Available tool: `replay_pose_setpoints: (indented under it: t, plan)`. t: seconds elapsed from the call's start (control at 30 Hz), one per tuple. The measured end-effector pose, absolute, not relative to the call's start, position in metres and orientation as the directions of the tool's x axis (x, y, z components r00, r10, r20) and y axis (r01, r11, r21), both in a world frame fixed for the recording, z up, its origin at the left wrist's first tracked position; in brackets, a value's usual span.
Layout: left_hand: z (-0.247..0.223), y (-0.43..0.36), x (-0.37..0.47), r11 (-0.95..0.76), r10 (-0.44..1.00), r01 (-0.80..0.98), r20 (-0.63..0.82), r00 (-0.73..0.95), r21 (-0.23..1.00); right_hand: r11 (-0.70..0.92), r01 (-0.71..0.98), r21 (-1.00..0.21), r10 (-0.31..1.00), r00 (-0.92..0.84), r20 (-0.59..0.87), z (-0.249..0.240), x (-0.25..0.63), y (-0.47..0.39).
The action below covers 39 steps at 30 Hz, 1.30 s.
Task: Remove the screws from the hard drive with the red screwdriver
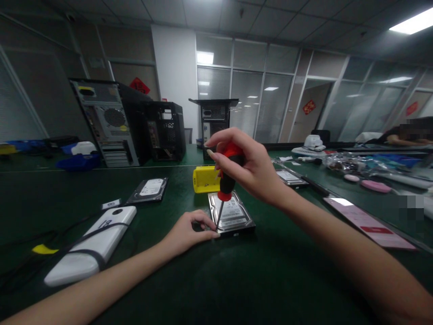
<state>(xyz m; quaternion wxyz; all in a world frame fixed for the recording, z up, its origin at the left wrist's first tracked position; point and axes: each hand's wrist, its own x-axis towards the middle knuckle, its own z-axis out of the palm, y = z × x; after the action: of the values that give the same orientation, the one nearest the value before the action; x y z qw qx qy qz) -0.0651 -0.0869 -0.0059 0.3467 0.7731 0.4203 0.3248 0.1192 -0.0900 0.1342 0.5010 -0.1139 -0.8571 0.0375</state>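
Note:
A hard drive (237,208) lies label up on the green table in front of me. My right hand (248,164) is closed around the red and black handle of a screwdriver (227,183), held nearly upright. Its metal shaft runs down to the drive's near left corner, where the tip meets it. At that same corner, my left hand (191,232) pinches the drive's edge between thumb and fingers, close beside the tip. The screw under the tip is too small to make out. Just behind the drive stands a yellow tray (199,180) with small bits inside.
Another hard drive (149,189) lies to the left, a third (291,178) to the right. A white power bank (91,248) with a black cable sits at left. Computer cases (111,122) stand behind. At right are a pink board (368,223), plastic bags (352,162) and a person (402,135).

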Motion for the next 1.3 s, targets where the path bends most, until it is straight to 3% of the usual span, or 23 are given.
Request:
replay_pose_setpoints:
  t: [0.87,1.07,1.2,1.3]
  plan:
    - [-0.005,-0.087,-0.065,-0.429,0.866,0.436,0.224,0.446,0.791,0.971,0.142,-0.191,0.236,-0.484,0.843,0.133,0.117,-0.091]
    - [-0.003,-0.089,-0.064,-0.425,0.866,0.438,0.214,0.452,0.792,0.931,0.073,-0.358,0.349,-0.469,0.811,0.13,0.115,-0.088]
    - [-0.004,-0.088,-0.065,-0.429,0.863,0.436,0.217,0.455,0.791,0.827,-0.088,-0.555,0.432,-0.532,0.728,0.13,0.117,-0.08]
    - [-0.005,-0.088,-0.065,-0.429,0.862,0.438,0.214,0.46,0.79,0.765,-0.172,-0.62,0.445,-0.555,0.703,0.13,0.118,-0.075]
